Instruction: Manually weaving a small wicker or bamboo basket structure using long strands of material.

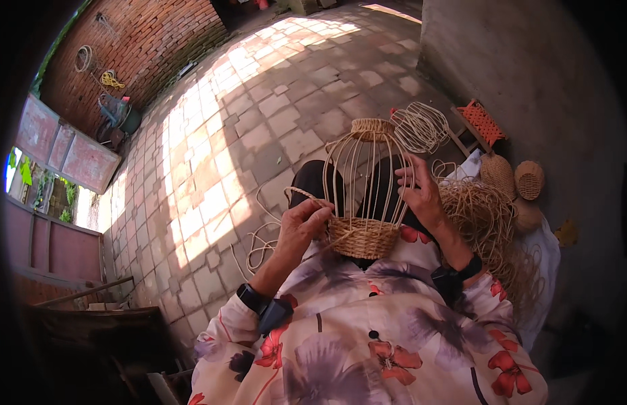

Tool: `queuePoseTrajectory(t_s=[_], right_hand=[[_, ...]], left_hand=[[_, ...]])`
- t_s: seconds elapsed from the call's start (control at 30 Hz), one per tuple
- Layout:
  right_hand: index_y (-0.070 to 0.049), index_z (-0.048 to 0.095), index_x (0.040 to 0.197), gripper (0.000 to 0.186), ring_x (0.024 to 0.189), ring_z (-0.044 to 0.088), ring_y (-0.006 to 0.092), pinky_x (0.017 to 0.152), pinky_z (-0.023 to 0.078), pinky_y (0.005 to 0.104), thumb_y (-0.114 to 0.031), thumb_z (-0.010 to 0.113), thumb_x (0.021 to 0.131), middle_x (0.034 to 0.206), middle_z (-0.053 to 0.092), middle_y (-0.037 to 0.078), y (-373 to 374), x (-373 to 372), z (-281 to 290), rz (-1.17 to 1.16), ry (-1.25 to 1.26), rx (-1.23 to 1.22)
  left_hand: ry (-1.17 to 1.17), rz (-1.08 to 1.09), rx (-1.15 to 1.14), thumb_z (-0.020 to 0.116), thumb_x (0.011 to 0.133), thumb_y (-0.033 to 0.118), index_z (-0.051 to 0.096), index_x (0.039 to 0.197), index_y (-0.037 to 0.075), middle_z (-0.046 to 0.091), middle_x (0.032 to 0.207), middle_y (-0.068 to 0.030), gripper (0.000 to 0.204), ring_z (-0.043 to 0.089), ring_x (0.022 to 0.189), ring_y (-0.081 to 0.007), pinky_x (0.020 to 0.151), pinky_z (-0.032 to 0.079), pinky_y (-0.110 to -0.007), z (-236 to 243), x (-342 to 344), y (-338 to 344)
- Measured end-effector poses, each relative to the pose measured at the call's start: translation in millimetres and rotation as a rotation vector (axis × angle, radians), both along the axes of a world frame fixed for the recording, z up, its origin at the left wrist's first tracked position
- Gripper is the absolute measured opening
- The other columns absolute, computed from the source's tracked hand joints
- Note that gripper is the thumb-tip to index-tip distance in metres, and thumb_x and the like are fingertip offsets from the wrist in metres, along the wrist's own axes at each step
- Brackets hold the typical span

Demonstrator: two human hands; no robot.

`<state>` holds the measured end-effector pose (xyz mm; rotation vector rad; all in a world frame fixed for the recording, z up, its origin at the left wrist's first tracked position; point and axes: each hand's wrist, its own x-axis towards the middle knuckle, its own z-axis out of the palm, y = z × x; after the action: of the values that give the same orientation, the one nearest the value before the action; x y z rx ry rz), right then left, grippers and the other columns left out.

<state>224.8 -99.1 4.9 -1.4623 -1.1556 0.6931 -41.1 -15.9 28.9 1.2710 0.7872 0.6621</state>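
Observation:
A partly woven wicker basket (364, 237) rests on my lap between my knees. Its lower band is tightly woven, bare ribs rise from it, and a narrow woven ring tops them. At the left edge of the woven band, my left hand (305, 223) pinches a twisted straw cord (301, 194), whose loose tail trails down to the left. My right hand (421, 192) is beside the ribs on the right, fingers apart and bent around the outer ribs; whether it grips one is hard to make out.
To my right lies a big tangle of straw cord (476, 210) on white cloth (548, 260). Small woven baskets (530, 180) sit beyond it, near a red-webbed stool (484, 123) and a coil of cord (421, 128). A wall (522, 74) stands at the right; paving (252, 108) spreads ahead.

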Motion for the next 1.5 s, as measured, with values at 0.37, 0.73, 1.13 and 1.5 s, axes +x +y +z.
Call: queuePoseTrajectory(t_s=[0.37, 0.73, 1.13, 1.5], right_hand=[[-0.002, 0.047, 0.129, 0.054, 0.112, 0.051, 0.0325, 0.096, 0.042, 0.0417, -0.023, 0.066, 0.083, 0.122, 0.051, 0.017, 0.6, 12.2, -15.4, -0.240, -0.726, 0.266], [-0.008, 0.051, 0.120, 0.047, 0.111, 0.051, 0.0342, 0.091, 0.042, 0.0431, -0.015, 0.066, 0.077, 0.115, 0.054, 0.014, 37.4, -52.6, 41.3, -0.212, -0.669, 0.211], [-0.006, 0.052, 0.114, 0.048, 0.105, 0.053, 0.0375, 0.091, 0.045, 0.0436, 0.005, 0.052, 0.068, 0.111, 0.054, 0.016, 43.3, -26.8, 9.2, -0.091, -0.568, 0.289], [-0.003, 0.052, 0.113, 0.044, 0.109, 0.054, 0.0347, 0.094, 0.044, 0.0392, 0.004, 0.052, 0.069, 0.113, 0.054, 0.017, 33.2, -17.2, 8.4, 0.014, -0.399, 0.177]], left_hand=[[0.342, -0.068, 0.857, 0.055, 0.078, 0.001, 0.057, 0.105, 0.003, 0.060, 0.086, -0.0175, 0.027, 0.061, 0.075, -0.0383, 0.066, 0.049, -0.042, 3.1, 29.7, 4.1], [0.429, -0.106, 0.973, 0.063, 0.079, 0.005, 0.062, 0.110, 0.003, 0.059, 0.081, -0.0151, 0.031, 0.061, 0.067, -0.0289, 0.061, 0.049, -0.038, 22.1, 35.3, -13.4], [-0.287, -0.156, -0.421, 0.058, 0.092, 0.013, 0.044, 0.130, 0.008, 0.049, 0.074, 0.0029, 0.041, 0.039, 0.058, -0.0054, 0.051, 0.032, -0.020, 36.8, 2.1, -6.6], [0.088, -0.093, -0.054, 0.063, 0.092, 0.018, 0.064, 0.101, 0.007, 0.065, 0.093, -0.0010, 0.014, 0.060, 0.079, -0.0072, 0.071, 0.049, -0.021, 3.7, -28.3, 34.7]])
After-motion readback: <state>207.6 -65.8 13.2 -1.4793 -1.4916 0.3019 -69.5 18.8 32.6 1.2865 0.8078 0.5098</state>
